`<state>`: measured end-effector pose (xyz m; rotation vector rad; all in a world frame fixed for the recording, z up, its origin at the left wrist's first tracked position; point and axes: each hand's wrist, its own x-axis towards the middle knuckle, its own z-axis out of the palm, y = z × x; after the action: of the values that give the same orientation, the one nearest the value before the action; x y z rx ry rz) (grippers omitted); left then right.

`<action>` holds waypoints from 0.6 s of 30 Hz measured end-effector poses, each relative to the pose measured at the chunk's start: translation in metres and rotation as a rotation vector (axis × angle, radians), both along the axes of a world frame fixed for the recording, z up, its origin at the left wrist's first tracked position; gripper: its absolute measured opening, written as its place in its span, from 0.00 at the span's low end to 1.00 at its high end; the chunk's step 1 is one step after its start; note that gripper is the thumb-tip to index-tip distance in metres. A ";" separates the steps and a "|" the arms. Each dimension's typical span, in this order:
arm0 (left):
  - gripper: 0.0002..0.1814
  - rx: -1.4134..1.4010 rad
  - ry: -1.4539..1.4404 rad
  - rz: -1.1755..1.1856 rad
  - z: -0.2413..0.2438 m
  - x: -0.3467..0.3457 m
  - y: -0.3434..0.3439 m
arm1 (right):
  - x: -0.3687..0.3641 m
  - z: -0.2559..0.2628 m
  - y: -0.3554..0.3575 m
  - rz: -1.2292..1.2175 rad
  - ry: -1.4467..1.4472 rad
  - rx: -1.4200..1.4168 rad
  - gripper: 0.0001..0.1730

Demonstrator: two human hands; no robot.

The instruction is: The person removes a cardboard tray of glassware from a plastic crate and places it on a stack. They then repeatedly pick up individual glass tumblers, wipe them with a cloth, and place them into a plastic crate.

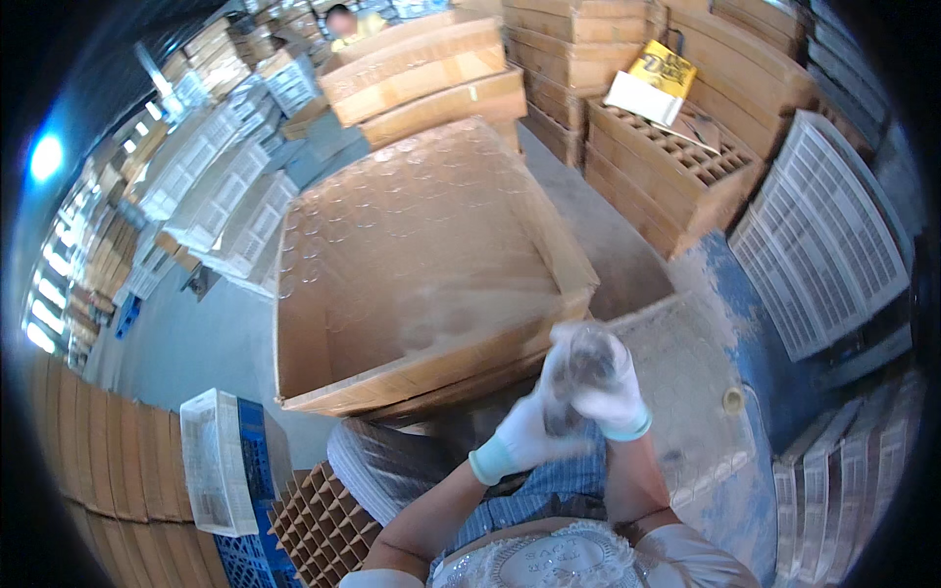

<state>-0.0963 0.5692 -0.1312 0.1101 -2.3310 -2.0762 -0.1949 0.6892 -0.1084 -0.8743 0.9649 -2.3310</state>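
Observation:
In front of my lap, both hands wear white knit gloves with teal cuffs. My left hand (526, 434) is curled around a clear glass-like piece (562, 415), blurred by motion. Close against it, my right hand (614, 389) grips another clear piece (592, 356); its exact shape cannot be made out. Just beyond the hands stands a large open cardboard box (441, 378). Clear round glass-like pieces (353, 198) line its left and far parts, while bare cardboard shows across much of its middle.
Right of my hands lies a translucent, faintly patterned surface (691, 411). A cardboard divider grid (323, 522) and a white plastic crate (217, 463) are at lower left. Stacked boxes (419, 73) stand ahead, with a person (360, 29) behind. White crates (823, 235) stand at right.

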 end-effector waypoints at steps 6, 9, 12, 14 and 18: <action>0.38 -0.181 -0.054 0.086 -0.017 -0.028 -0.001 | -0.011 -0.015 -0.024 -0.557 0.014 0.272 0.40; 0.37 0.273 -0.024 -0.230 -0.016 -0.028 0.003 | -0.030 -0.002 0.009 0.243 0.019 -0.252 0.40; 0.26 0.091 -0.104 -0.081 -0.029 -0.051 -0.001 | -0.041 -0.005 -0.021 -0.487 -0.124 0.264 0.39; 0.24 0.009 -0.051 -0.016 -0.035 -0.050 -0.002 | -0.037 -0.012 -0.013 -0.384 -0.032 0.194 0.38; 0.22 0.500 -0.318 -0.396 0.014 -0.047 0.023 | -0.042 -0.004 0.020 0.012 -0.212 -0.150 0.39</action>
<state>-0.1435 0.5923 -0.1167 -0.0224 -2.0446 -3.0076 -0.2374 0.7095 -0.1127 -0.6677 0.7038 -2.4511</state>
